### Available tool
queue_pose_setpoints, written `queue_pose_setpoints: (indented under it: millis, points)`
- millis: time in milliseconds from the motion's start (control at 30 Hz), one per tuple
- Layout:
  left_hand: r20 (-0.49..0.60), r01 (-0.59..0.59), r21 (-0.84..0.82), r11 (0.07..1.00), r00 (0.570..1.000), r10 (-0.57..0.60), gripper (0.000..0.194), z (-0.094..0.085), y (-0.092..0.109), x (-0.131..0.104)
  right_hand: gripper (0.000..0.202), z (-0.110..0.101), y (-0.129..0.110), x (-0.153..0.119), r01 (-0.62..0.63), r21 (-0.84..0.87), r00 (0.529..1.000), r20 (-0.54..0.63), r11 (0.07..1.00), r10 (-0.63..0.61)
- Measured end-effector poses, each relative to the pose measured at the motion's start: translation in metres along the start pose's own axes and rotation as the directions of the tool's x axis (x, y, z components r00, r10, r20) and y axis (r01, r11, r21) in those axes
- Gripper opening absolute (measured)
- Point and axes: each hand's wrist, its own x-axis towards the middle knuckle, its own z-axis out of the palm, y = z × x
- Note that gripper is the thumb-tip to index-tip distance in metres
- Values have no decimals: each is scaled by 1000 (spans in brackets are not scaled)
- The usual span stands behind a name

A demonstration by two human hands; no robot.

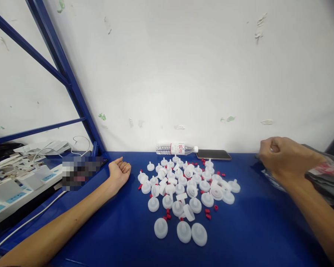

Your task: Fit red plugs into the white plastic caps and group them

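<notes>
A loose heap of white plastic nozzle caps [179, 189] lies on the blue table, many with their spouts up. Several small red tip caps [208, 216] are scattered among and around them. Left of the heap, my left hand [119, 172] rests palm up on the table, its fingers curled in, and nothing shows in it. Far to the right, my right hand [284, 155] is raised in a fist in front of some plastic bags. A small pale spot shows inside its curled fingers; I cannot tell what it is.
A clear water bottle [177, 149] lies on its side by the wall, with a dark phone [214, 154] beside it. Grey plastic bags [327, 181] are at the right. Power strips [19, 194] and white cables lie left, past a blue metal frame [69, 85].
</notes>
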Motion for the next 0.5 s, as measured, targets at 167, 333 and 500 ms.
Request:
queue_pose_setpoints:
  millis: [167,333,500]
  points:
    - [27,9,3,1000,1000,-9,37,2,-2,-4,38,-4,-2,-8,78,57,996,-48,995,-75]
    - [67,24,6,1000,997,-25,37,5,-3,-10,44,-11,-15,-13,79,161,994,-93,984,-64]
    - [99,34,8,999,994,-35,36,7,-4,-14,45,-32,-48,-22,122,324,986,-144,938,-79]
